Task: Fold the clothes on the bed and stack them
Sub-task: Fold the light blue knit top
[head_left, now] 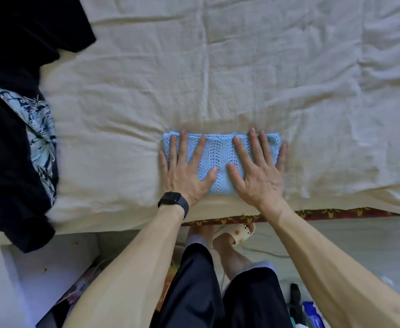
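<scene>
A light blue knitted garment point(219, 157), folded into a small rectangle, lies on the cream bedsheet point(218, 67) close to the bed's near edge. My left hand point(187, 169), with a dark watch on the wrist, presses flat on the garment's left half with fingers spread. My right hand point(258, 169) lies flat on its right half, fingers straight and spread too. A black garment point(12, 129) with a pale blue and white print sprawls unfolded along the bed's left side and hangs over the near edge.
The bed's near edge point(312, 213) shows a red patterned trim below the sheet. Below it are my legs in dark trousers, a beige slipper point(240, 232), and clutter on the floor at bottom right. A white surface point(47, 261) sits at lower left.
</scene>
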Motion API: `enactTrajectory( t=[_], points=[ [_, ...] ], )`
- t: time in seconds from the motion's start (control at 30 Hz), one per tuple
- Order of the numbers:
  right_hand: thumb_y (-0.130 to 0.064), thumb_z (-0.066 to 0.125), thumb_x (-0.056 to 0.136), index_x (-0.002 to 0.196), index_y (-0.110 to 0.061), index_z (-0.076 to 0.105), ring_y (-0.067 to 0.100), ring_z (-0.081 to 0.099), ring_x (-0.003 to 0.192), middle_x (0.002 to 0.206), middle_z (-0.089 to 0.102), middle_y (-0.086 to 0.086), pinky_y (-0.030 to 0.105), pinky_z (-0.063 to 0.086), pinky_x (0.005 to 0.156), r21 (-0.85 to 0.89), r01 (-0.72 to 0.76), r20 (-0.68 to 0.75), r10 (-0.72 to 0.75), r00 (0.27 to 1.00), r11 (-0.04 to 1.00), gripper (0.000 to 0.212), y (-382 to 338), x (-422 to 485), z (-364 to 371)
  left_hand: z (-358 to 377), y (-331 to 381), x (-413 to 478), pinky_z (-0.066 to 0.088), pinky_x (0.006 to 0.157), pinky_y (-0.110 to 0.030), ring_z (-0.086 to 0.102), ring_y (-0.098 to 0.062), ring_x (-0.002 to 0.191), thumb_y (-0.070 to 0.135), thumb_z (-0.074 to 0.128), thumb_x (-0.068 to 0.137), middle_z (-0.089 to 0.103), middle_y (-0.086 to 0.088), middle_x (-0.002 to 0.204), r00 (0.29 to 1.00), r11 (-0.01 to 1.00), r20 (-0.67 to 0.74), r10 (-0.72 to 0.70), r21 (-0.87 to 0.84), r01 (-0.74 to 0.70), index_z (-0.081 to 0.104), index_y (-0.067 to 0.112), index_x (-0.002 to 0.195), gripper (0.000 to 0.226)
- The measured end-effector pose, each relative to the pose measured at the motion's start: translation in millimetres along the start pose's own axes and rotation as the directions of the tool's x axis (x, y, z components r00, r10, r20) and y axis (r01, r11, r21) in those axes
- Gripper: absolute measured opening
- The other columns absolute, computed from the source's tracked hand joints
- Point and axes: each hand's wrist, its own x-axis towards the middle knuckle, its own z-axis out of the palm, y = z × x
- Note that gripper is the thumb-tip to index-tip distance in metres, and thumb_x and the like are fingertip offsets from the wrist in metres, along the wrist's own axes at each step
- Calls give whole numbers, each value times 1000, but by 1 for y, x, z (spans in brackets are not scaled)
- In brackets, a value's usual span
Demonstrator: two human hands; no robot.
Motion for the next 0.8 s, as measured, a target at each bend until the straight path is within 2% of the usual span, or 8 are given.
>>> enactTrajectory(
  t=[0.2,0.37,0.43,0.5,0.57,0.63,0.73,0.8],
  points=[
    [-70,20,99,164,-35,6,13,-10,157,172,-5,-6,50,-12,124,23,-34,60,33,998,999,74,0,7,1,2,-13,13,-12,120,-47,-27,-11,149,80,31,82,-22,10,164,998,996,47,38,-81,-35,-4,47,156,88],
    [-75,8,96,163,-32,-7,13,-30,151,165,-26,-4,46,-15,124,60,-313,182,298,937,948,81,5,-4,-32,-27,-30,14,-9,124,-46,-24,-13,151,74,20,94,-24,3,165,988,990,79,-135,-38,138,-12,36,157,80],
    [-74,13,97,164,-31,-4,16,-19,155,169,-18,0,47,-5,127,102,-317,179,296,938,943,80,11,-14,-53,-42,-29,8,-2,124,-47,-13,-17,154,68,25,98,-16,-3,167,977,973,38,-210,-86,212,-9,31,159,79],
    [-70,33,99,162,-30,11,21,8,157,170,8,3,44,16,124,269,-340,110,322,940,901,78,14,-26,-70,-56,-21,-6,21,121,-43,17,-21,150,60,44,97,12,-11,166,957,926,-52,-287,-271,263,4,28,161,81],
    [-61,57,94,154,-25,32,24,44,140,153,42,5,43,39,112,522,-459,142,457,878,719,75,18,-35,-80,-65,-14,-22,41,101,-33,46,-24,128,54,62,91,42,-12,149,895,766,-19,-445,-526,370,25,28,156,79],
    [-58,71,86,145,-17,45,23,60,122,133,60,2,45,48,105,653,-601,336,534,776,462,76,20,-34,-84,-67,-11,-31,43,90,-28,58,-20,108,52,71,86,57,-6,135,798,472,210,-564,-712,521,41,18,143,73],
    [-53,80,81,128,-15,63,22,67,111,118,71,1,50,53,101,646,-663,491,459,741,378,63,26,-23,-82,-67,-20,-27,52,94,-37,66,-21,104,46,77,84,69,-5,119,737,235,435,-517,-756,611,59,10,125,57],
    [-46,83,81,116,-17,71,21,73,99,108,76,1,48,58,92,673,-655,521,409,750,344,47,31,-14,-81,-70,-30,-22,59,78,-34,73,-21,93,35,77,87,75,-8,109,763,113,523,-380,-792,600,67,8,118,42]
  ],
)
